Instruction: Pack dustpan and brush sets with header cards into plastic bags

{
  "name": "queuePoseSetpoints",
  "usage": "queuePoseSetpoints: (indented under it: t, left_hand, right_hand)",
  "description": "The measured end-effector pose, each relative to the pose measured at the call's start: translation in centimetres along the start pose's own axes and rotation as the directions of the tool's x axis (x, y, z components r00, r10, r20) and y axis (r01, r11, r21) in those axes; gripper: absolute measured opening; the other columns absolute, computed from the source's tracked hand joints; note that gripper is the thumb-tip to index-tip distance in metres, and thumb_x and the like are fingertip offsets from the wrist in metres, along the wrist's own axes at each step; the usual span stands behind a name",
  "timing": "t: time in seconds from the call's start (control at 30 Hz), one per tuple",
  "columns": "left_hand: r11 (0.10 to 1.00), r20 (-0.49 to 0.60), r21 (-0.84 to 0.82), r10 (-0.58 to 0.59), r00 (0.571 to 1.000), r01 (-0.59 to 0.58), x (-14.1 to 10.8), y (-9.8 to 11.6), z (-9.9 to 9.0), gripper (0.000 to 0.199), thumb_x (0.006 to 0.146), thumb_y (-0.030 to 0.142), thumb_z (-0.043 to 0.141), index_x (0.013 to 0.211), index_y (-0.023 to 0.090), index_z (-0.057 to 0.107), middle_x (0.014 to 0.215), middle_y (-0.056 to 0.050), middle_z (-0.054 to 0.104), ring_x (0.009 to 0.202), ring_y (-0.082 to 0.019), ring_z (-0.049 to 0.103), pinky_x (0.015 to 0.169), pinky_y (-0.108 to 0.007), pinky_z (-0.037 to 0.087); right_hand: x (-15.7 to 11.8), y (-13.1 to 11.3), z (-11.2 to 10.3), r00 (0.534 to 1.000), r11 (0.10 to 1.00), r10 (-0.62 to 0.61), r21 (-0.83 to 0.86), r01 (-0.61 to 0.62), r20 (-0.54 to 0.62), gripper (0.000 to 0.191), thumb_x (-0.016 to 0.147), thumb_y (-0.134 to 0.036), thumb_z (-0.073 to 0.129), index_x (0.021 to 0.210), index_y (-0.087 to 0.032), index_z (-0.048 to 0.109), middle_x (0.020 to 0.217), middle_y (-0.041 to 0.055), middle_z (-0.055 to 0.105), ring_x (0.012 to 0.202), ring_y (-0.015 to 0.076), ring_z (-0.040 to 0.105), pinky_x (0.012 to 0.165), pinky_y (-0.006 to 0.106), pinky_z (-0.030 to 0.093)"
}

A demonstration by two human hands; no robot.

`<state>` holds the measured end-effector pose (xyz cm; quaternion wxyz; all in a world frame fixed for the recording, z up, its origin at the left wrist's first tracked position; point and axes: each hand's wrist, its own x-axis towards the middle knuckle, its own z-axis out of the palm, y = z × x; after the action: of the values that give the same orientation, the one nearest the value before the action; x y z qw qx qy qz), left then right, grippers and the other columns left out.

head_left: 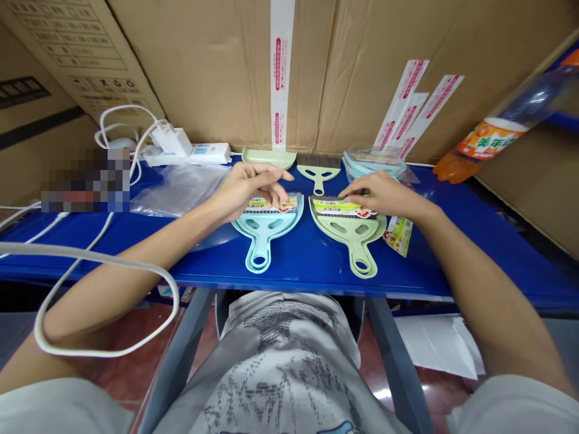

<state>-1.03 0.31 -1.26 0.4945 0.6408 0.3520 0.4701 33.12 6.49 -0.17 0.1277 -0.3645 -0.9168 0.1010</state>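
Two small brush-and-dustpan sets lie side by side near the front of the blue table, handles towards me. Over the upper left of the light-blue set (266,228) is my left hand (248,188), its fingers loosely curved and apart, holding nothing. The green set (357,232) has a printed yellow and white label across its bristles. My right hand (384,191) reaches over that label's top right, fingers stretched out and slightly bent; whether the fingertips touch it I cannot tell. Behind them lie a separate green dustpan (269,158) and a green brush (319,172).
Light-blue pieces in clear plastic (375,163) lie at the back right. A loose yellow label (398,235) is beside the green set. Clear bags (181,187), a power strip (205,153) and white cables occupy the left. An orange drink bottle (491,135) leans at right; cardboard (217,72) walls the back.
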Motion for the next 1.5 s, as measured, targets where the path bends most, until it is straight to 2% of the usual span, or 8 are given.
queuePoseSetpoints:
  t: [0.43, 0.6, 0.77, 0.87, 0.97, 1.1, 1.23, 1.5]
  left_hand:
    - [0.993, -0.159, 0.110, 0.066, 0.985, -0.048, 1.0, 0.9, -1.8, 0.023, 0.100, 0.036, 0.074, 0.095, 0.014, 0.078, 0.070, -0.006, 0.077, 0.055, -0.015, 0.070, 0.055, -0.025, 0.054]
    - [0.919, -0.158, 0.366, 0.215, 0.964, -0.145, 1.3, 1.7, -3.8, 0.029, 0.101, 0.043, 0.074, 0.094, 0.015, 0.078, 0.071, -0.006, 0.076, 0.056, -0.015, 0.069, 0.058, -0.026, 0.056]
    - [0.733, 0.167, 0.636, 0.176, 0.970, -0.242, 0.4, 4.1, -5.7, 0.029, 0.095, 0.047, 0.079, 0.085, 0.020, 0.083, 0.073, -0.004, 0.078, 0.062, -0.015, 0.069, 0.064, -0.026, 0.053]
    - [0.715, 0.481, 0.614, -0.001, 0.876, -0.336, -1.4, 5.2, -4.0, 0.030, 0.099, 0.052, 0.074, 0.089, 0.026, 0.085, 0.072, -0.002, 0.077, 0.061, -0.017, 0.069, 0.062, -0.028, 0.051]
    - [0.486, 0.504, 0.750, 0.019, 0.864, -0.448, -4.7, 5.0, -0.4, 0.043, 0.105, 0.059, 0.066, 0.082, 0.025, 0.081, 0.070, -0.004, 0.073, 0.056, -0.018, 0.065, 0.058, -0.031, 0.046]
    - [0.068, 0.298, 0.944, 0.237, 0.924, -0.322, -10.7, 2.9, 3.8, 0.052, 0.107, 0.068, 0.057, 0.097, 0.021, 0.077, 0.097, -0.013, 0.078, 0.055, -0.021, 0.065, 0.046, -0.034, 0.037]
    - [-0.134, 0.243, 0.969, 0.340, 0.908, -0.209, -14.4, 1.0, 5.0, 0.041, 0.108, 0.054, 0.061, 0.090, 0.018, 0.072, 0.103, -0.016, 0.075, 0.055, -0.022, 0.068, 0.040, -0.034, 0.040]
    - [0.119, 0.172, 0.962, 0.439, 0.882, -0.247, -15.9, -0.3, 2.7, 0.018, 0.110, 0.024, 0.063, 0.093, 0.018, 0.067, 0.115, -0.014, 0.071, 0.068, -0.019, 0.074, 0.056, -0.036, 0.064]
  right_hand:
    - [-0.5, -0.4, -0.9, 1.000, 0.983, 0.000, -0.186, 0.003, 0.020, 0.036, 0.103, -0.043, 0.057, 0.104, -0.024, 0.088, 0.102, 0.0080, 0.086, 0.089, 0.0271, 0.078, 0.082, 0.041, 0.053]
    - [-0.5, -1.0, -0.9, 0.999, 0.980, 0.027, -0.199, -0.034, -0.036, 0.038, 0.103, -0.044, 0.056, 0.105, -0.022, 0.087, 0.105, 0.0087, 0.087, 0.092, 0.0280, 0.079, 0.084, 0.041, 0.054]
    - [-0.5, -1.5, -0.8, 0.995, 0.981, 0.049, -0.184, -0.064, -0.088, 0.037, 0.103, -0.042, 0.057, 0.107, -0.021, 0.087, 0.104, 0.0096, 0.087, 0.090, 0.0286, 0.079, 0.084, 0.041, 0.055]
    - [-0.4, -1.9, -0.6, 0.995, 0.983, 0.030, -0.179, -0.047, -0.096, 0.036, 0.103, -0.041, 0.057, 0.107, -0.022, 0.087, 0.106, 0.0094, 0.087, 0.092, 0.0286, 0.080, 0.084, 0.041, 0.055]
    - [-0.3, -2.1, -0.6, 0.993, 0.983, 0.019, -0.178, -0.040, -0.119, 0.036, 0.104, -0.041, 0.057, 0.107, -0.023, 0.087, 0.105, 0.0098, 0.087, 0.092, 0.0294, 0.079, 0.084, 0.041, 0.055]
    - [-0.4, -2.1, -0.5, 0.987, 0.985, 0.019, -0.165, -0.046, -0.162, 0.031, 0.103, -0.039, 0.059, 0.104, -0.025, 0.087, 0.099, 0.0084, 0.086, 0.092, 0.0291, 0.078, 0.085, 0.041, 0.055]
    - [-0.4, -2.2, -0.4, 0.987, 0.988, 0.014, -0.149, -0.038, -0.159, 0.031, 0.103, -0.037, 0.059, 0.102, -0.025, 0.087, 0.097, 0.0079, 0.086, 0.090, 0.0287, 0.077, 0.086, 0.041, 0.054]
    - [-0.4, -2.4, -0.2, 0.984, 0.991, 0.006, -0.130, -0.029, -0.180, 0.027, 0.102, -0.035, 0.062, 0.097, -0.025, 0.086, 0.098, 0.0072, 0.086, 0.088, 0.0270, 0.077, 0.085, 0.038, 0.053]
